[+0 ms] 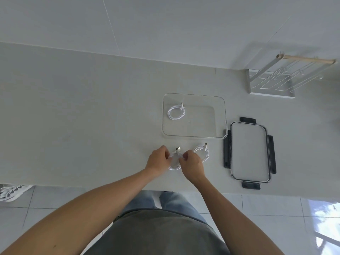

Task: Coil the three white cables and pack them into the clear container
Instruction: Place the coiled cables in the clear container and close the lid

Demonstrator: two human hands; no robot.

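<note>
There is only one view, from a camera on the person's head. It looks forward and steeply down, from above the counter (92, 107), quite near. The wide lens takes in the wall behind and the floor below the counter edge.

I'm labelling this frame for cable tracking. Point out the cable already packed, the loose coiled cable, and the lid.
packed cable (176, 112): head view, on its coiled loop inside the container.
loose coiled cable (203, 152): head view, on its loop's right side.
lid (250, 152): head view, on its clear centre panel.

White rack (276, 80) (wooden-handled) on counter (73, 107).
</note>
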